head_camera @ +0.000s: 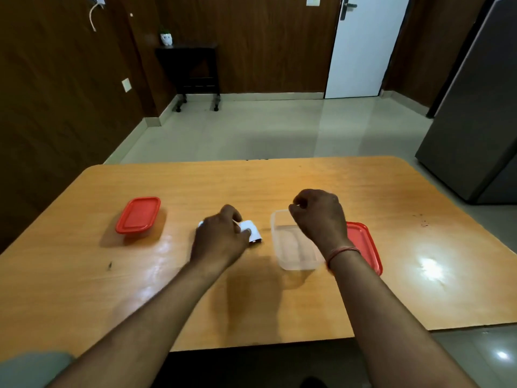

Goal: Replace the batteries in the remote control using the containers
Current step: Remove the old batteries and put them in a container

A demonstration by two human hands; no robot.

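Both forearms reach forward from the bottom edge, bare to the elbow. The left hand [221, 238] lies palm down, knuckles up, its fingers curled and closed over something white that shows just past the fingertips and beside the thumb. The right hand [319, 217] is raised, wrist bent, fingers folded into a loose fist with the tips pinched together. A thin reddish thread circles the right wrist.

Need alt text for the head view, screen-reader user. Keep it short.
A person's left hand rests on a white remote control on a wooden table, while the right hand, closed, hovers over an open clear container. Its red lid lies to the right; a second container with a red lid on sits to the left.
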